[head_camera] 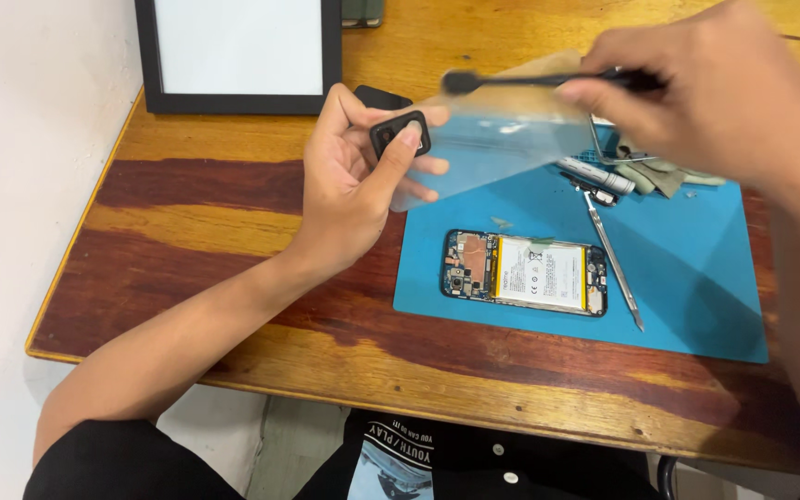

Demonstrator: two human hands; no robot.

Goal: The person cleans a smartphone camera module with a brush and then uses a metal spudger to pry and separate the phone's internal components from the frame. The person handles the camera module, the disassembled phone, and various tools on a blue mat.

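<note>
My left hand (358, 176) holds up a translucent phone back cover (502, 139) by the corner with its black camera bezel (400, 132), thumb pressed on the bezel. My right hand (715, 93) grips a thin black tool (511, 81) whose rounded tip hovers over the cover's upper edge. Below both hands an opened phone (525, 273) lies flat on a blue work mat (696, 268), its yellow-and-white battery and circuit boards exposed.
Metal tweezers (613, 259) lie on the mat right of the phone. A white tube-like item (596, 176) and crumpled tape (664, 174) sit at the mat's back edge. A black picture frame (238, 56) stands at the wooden table's (196, 231) back left.
</note>
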